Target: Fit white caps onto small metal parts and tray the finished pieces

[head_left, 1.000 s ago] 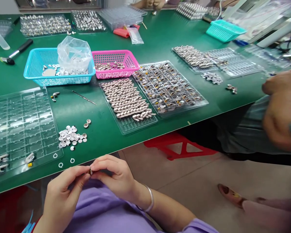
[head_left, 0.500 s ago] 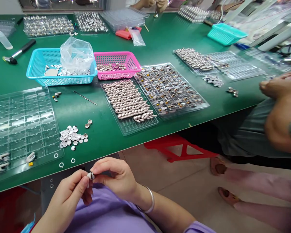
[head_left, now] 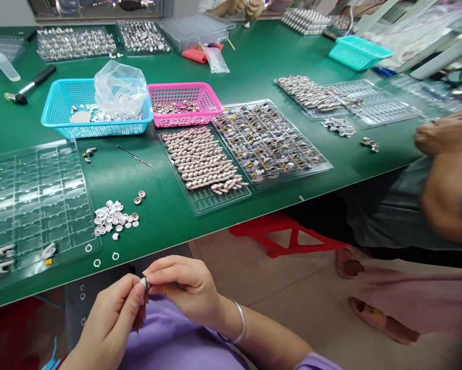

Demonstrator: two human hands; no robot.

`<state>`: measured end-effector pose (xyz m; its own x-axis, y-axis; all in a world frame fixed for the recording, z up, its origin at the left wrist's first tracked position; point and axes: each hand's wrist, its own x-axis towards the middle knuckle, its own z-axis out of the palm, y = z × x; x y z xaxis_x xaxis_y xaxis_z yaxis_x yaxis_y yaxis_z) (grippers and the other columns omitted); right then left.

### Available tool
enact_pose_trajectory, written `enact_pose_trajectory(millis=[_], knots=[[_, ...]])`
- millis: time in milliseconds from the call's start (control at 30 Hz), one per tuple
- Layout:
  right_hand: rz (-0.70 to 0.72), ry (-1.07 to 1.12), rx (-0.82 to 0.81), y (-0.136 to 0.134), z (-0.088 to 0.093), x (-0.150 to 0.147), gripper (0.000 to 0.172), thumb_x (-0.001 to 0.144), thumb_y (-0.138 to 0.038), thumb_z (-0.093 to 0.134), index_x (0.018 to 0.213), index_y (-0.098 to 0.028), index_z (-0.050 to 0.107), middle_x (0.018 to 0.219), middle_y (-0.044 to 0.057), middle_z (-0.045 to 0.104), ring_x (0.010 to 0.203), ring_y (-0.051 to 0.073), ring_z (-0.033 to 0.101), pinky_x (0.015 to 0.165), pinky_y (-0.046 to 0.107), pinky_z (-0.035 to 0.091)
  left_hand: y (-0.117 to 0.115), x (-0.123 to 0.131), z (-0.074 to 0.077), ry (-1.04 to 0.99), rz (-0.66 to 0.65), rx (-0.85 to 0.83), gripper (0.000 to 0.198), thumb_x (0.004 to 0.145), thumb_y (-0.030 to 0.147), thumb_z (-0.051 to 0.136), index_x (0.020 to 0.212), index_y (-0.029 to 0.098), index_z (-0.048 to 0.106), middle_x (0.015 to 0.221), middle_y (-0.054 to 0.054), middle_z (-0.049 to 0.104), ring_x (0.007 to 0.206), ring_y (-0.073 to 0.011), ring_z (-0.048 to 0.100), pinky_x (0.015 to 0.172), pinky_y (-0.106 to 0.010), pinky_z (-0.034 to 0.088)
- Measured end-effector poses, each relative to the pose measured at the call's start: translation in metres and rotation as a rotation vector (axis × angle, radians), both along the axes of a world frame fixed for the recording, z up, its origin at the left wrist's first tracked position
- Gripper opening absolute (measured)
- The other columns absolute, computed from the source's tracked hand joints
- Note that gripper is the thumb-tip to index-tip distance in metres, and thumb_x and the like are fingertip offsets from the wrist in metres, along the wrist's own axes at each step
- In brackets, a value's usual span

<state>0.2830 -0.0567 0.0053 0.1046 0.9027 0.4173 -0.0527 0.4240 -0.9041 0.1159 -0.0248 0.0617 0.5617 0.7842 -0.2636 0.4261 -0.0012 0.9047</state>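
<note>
Between the fingertips of both hands, over my lap, is a small white earbud-like piece [head_left: 144, 282] with a dark rim, mostly covered. My left hand [head_left: 113, 313] pinches it from the left, thumb on top. My right hand [head_left: 188, 290] pinches its other side with thumb and fingertips. On the table edge ahead lie white rings [head_left: 115, 256]. Beyond them is a pile of small white discs [head_left: 111, 216], with round metallic caps [head_left: 137, 201] beside it. A clear compartment tray [head_left: 41, 195] at the left holds several white pieces with yellow tabs [head_left: 48, 251] in its front cells.
Blue basket [head_left: 95, 128] and pink basket [head_left: 184, 121] stand behind. A metal pick [head_left: 134, 156] lies near a tray of beige stemmed parts [head_left: 203, 159] and a full parts tray [head_left: 273, 144]. Another person's arm [head_left: 450, 154] is at the right, near a red stool [head_left: 269, 234].
My fingers have closed further over the small piece, so less of it shows. Both hands stay nearly in place. The bystander's foot at right has shifted.
</note>
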Motion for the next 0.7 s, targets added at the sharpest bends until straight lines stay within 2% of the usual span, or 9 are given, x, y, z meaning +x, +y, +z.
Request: enact_pose_trajectory(millis=[367,500,600,700], knots=[[0.025,0.004,0.0,-0.0049,0.0048,-0.0016,0.024,0.084,-0.001,0.065,0.096,-0.018,0.076,0.095,0.008,0.075,0.079,0.014,0.074,0.071,0.019,0.064,-0.003,0.0027,0.0026,0.052,-0.041,0.3,0.036,0.098,0.029,0.039,0.063,0.022,0.047,0.053,0.006,0.051,0.044,-0.0081,0.049,0.045,-0.015,0.04],[0.048,0.03,-0.029,-0.005,0.0065,-0.0014,0.021,0.084,-0.002,0.065,0.094,-0.017,0.076,0.094,0.008,0.074,0.077,0.013,0.074,0.069,0.019,0.064,-0.0023,0.0041,0.006,0.058,-0.048,0.39,0.034,0.097,0.026,0.041,0.063,0.022,0.045,0.053,0.006,0.05,0.044,-0.0078,0.049,0.043,-0.015,0.038],[0.073,0.1,-0.082,-0.0029,0.008,-0.0018,0.017,0.083,-0.005,0.069,0.091,-0.018,0.076,0.092,0.007,0.075,0.074,0.013,0.073,0.066,0.019,0.063,-0.0027,0.0014,0.0064,0.048,-0.051,0.327,0.035,0.098,0.028,0.04,0.064,0.022,0.045,0.055,0.006,0.05,0.045,-0.0081,0.049,0.045,-0.016,0.038],[0.079,0.178,-0.152,-0.0002,0.0087,-0.0032,0.013,0.078,-0.011,0.076,0.089,-0.019,0.076,0.087,0.006,0.075,0.075,0.014,0.072,0.07,0.022,0.063,-0.004,-0.0038,0.004,0.035,-0.049,0.153,0.038,0.1,0.034,0.037,0.065,0.022,0.047,0.056,0.005,0.05,0.048,-0.0092,0.048,0.047,-0.017,0.039]])
